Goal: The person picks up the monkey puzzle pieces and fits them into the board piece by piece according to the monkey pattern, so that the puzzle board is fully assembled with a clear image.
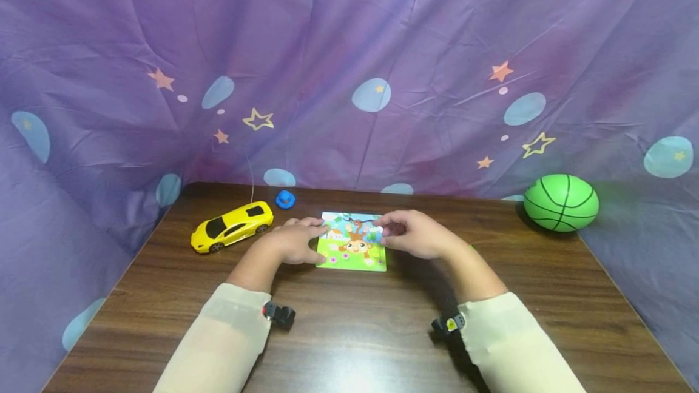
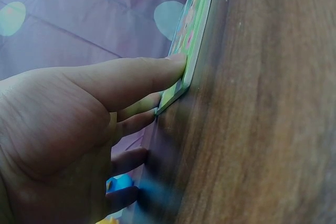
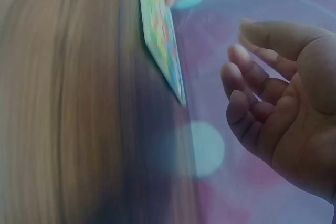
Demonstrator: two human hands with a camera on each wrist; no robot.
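A square picture board (image 1: 355,259) with a cartoon monkey lies on the wooden table in the head view. My left hand (image 1: 295,241) rests at its left side with the fingers spread. In the left wrist view, the thumb (image 2: 152,72) touches the board's near corner, and the board (image 2: 197,35) shows a thin raised rim. Over the board's right edge is my right hand (image 1: 417,235). The right wrist view shows that hand (image 3: 289,93) apart from the board (image 3: 157,30), its fingers loosely bent and holding nothing.
Left of the board stands a yellow toy car (image 1: 232,227), with a small blue toy duck (image 1: 285,199) behind it. A green ball (image 1: 561,203) sits at the table's far right corner. A purple patterned curtain (image 1: 327,47) hangs along the table's back edge.
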